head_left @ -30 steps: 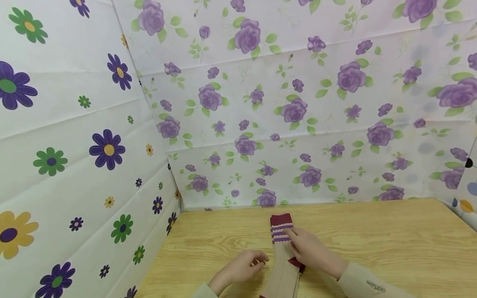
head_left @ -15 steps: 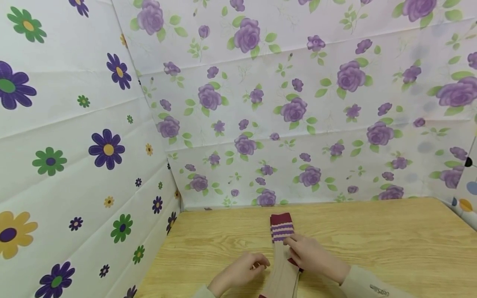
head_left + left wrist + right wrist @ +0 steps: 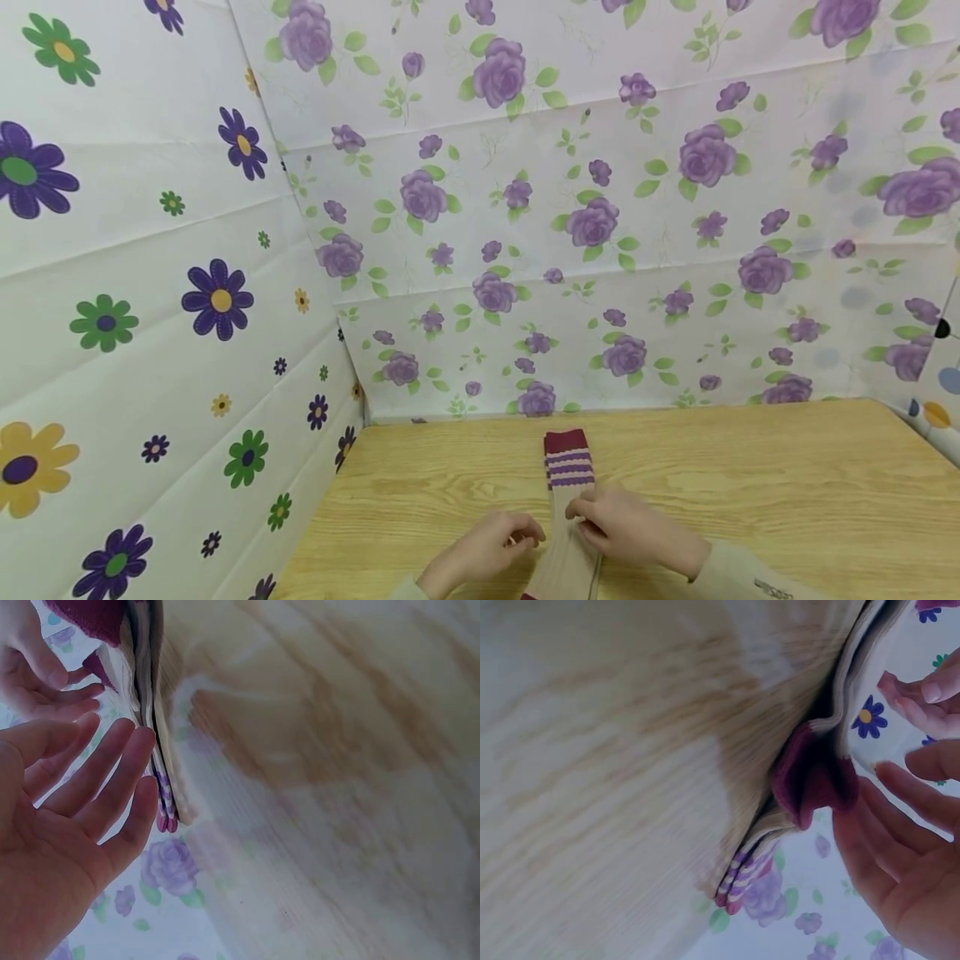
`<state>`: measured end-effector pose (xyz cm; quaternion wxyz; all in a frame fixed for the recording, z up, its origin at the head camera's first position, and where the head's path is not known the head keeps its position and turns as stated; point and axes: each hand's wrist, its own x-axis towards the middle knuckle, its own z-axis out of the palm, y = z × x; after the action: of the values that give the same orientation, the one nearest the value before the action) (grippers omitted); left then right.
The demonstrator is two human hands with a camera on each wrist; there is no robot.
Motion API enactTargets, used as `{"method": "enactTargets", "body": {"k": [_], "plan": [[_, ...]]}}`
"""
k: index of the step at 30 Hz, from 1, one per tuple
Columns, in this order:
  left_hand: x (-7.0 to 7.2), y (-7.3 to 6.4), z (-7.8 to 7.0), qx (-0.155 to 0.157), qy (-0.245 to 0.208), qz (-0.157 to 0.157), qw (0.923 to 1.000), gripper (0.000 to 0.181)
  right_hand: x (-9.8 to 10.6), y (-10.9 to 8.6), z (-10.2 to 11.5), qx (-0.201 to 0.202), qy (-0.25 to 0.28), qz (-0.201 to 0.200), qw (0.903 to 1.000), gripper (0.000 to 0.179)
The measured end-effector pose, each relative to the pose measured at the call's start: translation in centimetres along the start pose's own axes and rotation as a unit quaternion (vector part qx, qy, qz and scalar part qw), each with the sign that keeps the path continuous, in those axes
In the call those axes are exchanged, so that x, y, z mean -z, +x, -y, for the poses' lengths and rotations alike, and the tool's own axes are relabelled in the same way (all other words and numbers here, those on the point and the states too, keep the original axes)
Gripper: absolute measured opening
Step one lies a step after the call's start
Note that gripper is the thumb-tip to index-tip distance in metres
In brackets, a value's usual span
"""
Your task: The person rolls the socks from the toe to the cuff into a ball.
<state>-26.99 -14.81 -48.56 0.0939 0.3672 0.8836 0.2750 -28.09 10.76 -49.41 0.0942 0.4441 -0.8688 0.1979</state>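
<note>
A pair of beige socks [image 3: 566, 562] lies flat, one on top of the other, cuffs pointing away from me. Their maroon cuff [image 3: 565, 442] sits above purple stripes [image 3: 569, 468]. My right hand [image 3: 626, 525] is over the socks' right side with its fingers loosely bent. In the right wrist view its fingertips are right at the folded maroon heel [image 3: 817, 780], which sticks out sideways. My left hand [image 3: 495, 542] is at the socks' left edge, palm and loosely bent fingers showing in the left wrist view. The toe end runs off the bottom of the head view.
The socks lie on a light wood-grain table [image 3: 750, 467]. Behind it hangs a white cloth with purple roses [image 3: 592, 221]. To the left is a cloth with coloured daisies [image 3: 217, 300].
My right hand has drawn back from the purple stripes toward me, down the right side of the socks. The left hand and the socks have barely moved.
</note>
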Motion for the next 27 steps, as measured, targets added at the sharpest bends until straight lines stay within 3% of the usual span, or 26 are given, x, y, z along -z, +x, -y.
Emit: {"method": "enactTargets", "body": {"k": [4,11,20,27], "plan": [[-0.1,-0.1,0.1,-0.011,-0.018,0.003,0.9998,0.019,0.2,-0.2,0.4,-0.014,0.002,0.027,0.9995,0.016],[-0.2,-0.4,0.1,-0.005,-0.051,0.010,0.9986,0.018,0.2,-0.1,1.0,-0.005,-0.002,0.037,0.9993,0.015],[-0.4,-0.7,-0.1,0.017,-0.099,0.012,0.9949,0.016,0.7,-0.1,2.2,-0.002,0.082,0.070,0.9942,0.018],[-0.6,-1.1,-0.3,0.009,-0.116,0.015,0.9931,0.017,0.4,-0.2,2.5,0.019,0.141,0.086,0.9861,0.018]]}}
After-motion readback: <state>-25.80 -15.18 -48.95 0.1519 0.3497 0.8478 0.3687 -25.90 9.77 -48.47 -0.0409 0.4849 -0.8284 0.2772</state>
